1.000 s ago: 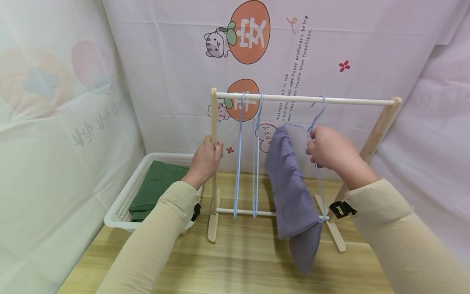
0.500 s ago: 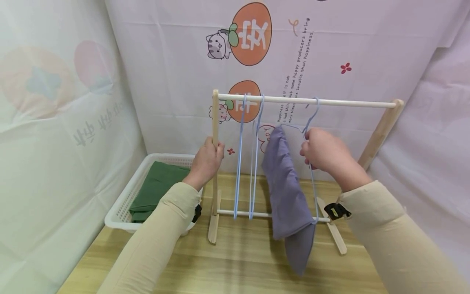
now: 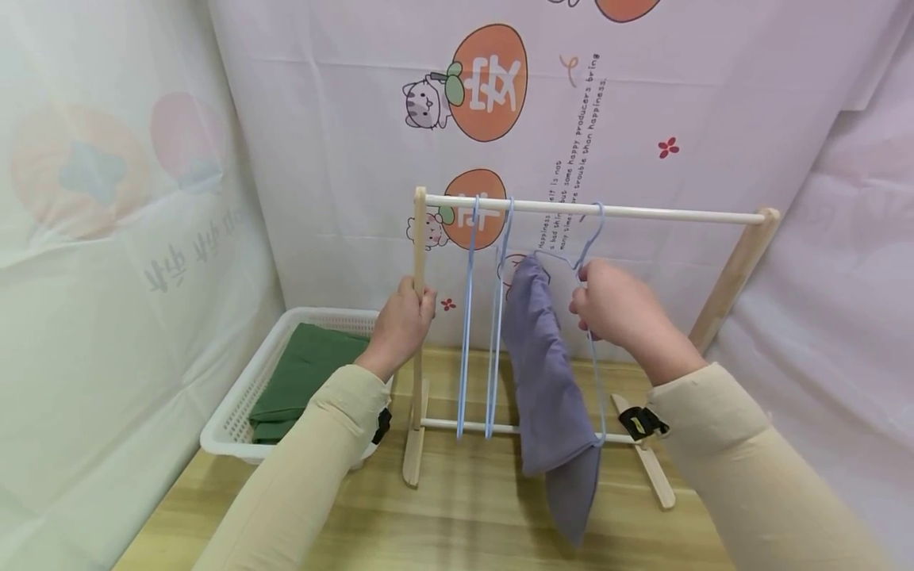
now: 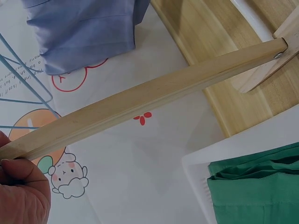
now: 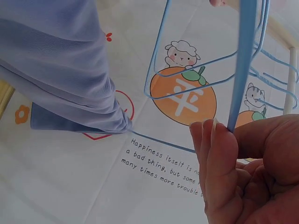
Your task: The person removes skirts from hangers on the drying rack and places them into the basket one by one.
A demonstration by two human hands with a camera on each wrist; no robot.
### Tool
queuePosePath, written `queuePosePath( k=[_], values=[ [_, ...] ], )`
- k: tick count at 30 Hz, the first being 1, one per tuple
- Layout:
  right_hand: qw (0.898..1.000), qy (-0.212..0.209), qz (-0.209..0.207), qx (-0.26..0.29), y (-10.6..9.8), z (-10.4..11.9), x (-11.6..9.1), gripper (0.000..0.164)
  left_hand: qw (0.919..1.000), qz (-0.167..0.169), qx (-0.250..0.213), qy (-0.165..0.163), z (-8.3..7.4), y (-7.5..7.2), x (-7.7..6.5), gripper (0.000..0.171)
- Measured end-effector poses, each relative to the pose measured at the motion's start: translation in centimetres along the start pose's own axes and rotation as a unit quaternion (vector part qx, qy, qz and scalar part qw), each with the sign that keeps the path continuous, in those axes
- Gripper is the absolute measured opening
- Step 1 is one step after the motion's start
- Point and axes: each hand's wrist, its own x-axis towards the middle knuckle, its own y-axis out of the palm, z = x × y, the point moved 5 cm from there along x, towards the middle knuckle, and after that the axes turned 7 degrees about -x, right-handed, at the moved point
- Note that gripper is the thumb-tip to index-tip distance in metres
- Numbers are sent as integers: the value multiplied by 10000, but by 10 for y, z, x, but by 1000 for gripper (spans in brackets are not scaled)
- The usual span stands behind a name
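Note:
A small wooden clothes rack [image 3: 685, 214] with a white top bar stands on the table. My left hand [image 3: 401, 325] grips its left upright [image 4: 140, 98]. With thumb and fingers my right hand [image 3: 620, 308] pinches the blue wire of a clothes hanger [image 5: 243, 60], just below its hook, which sits over the top bar. A purple cloth garment [image 3: 553, 381] hangs from that hanger, draped toward its far side, its lower end dangling near the rack's bottom bar. Two bare blue hangers [image 3: 466, 333] hang on the left part of the bar.
Left of the rack is a white plastic basket [image 3: 236, 404] with a folded green cloth [image 3: 310, 369] inside. The rack's wooden feet [image 3: 655, 476] rest on the wood-grain table [image 3: 457, 515]. White printed sheets [image 3: 328, 143] enclose the back and sides.
My right hand has slid the hanger with the purple garment leftward along the top bar, nearer the two bare hangers. The left hand keeps its grip on the upright. The head view has tilted slightly.

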Motion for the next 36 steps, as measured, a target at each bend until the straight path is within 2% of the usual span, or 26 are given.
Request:
queuePosePath(
  k=[7, 21, 36],
  values=[
    [10000, -21, -12, -2, 3, 5, 0, 50, 9998, -13, 199, 87, 1, 0, -1, 29],
    [9999, -96, 15, 104, 4, 17, 2, 60, 9998, -31, 158, 109, 3, 0, 1, 28],
    [9995, -200, -50, 229, 4, 26, 6, 52, 9999, -2, 129, 106, 3, 0, 1, 30]
  ],
)
